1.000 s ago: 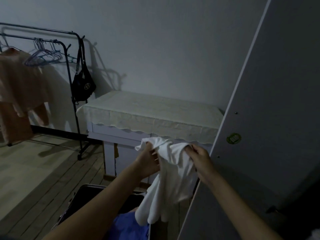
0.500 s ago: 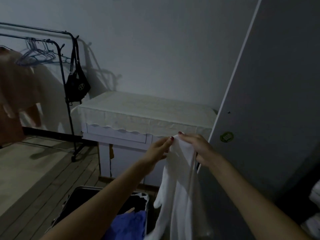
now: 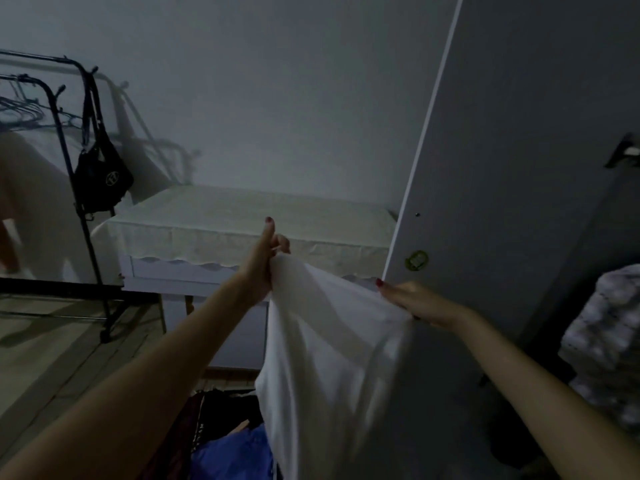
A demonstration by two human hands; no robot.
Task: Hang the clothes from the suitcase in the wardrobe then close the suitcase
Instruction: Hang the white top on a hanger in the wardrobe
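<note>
A white garment (image 3: 325, 348) hangs spread between my two hands in front of me. My left hand (image 3: 265, 261) grips its upper left edge, thumb pointing up. My right hand (image 3: 412, 299) holds the upper right edge close to the open grey wardrobe door (image 3: 502, 202). Below, at the bottom of the view, the open suitcase shows a blue garment (image 3: 235, 455) and dark clothes (image 3: 221, 414); its rim is mostly hidden by my arm and the white cloth.
A table with a pale cloth (image 3: 242, 220) stands against the wall ahead. A black clothes rack (image 3: 69, 161) with hangers and a black bag (image 3: 102, 174) is at the left. Folded patterned fabric (image 3: 609, 344) lies inside the wardrobe at right.
My hands have moved apart and stretched the white garment wide. The view has shifted right and closer, so the wardrobe interior shows more.
</note>
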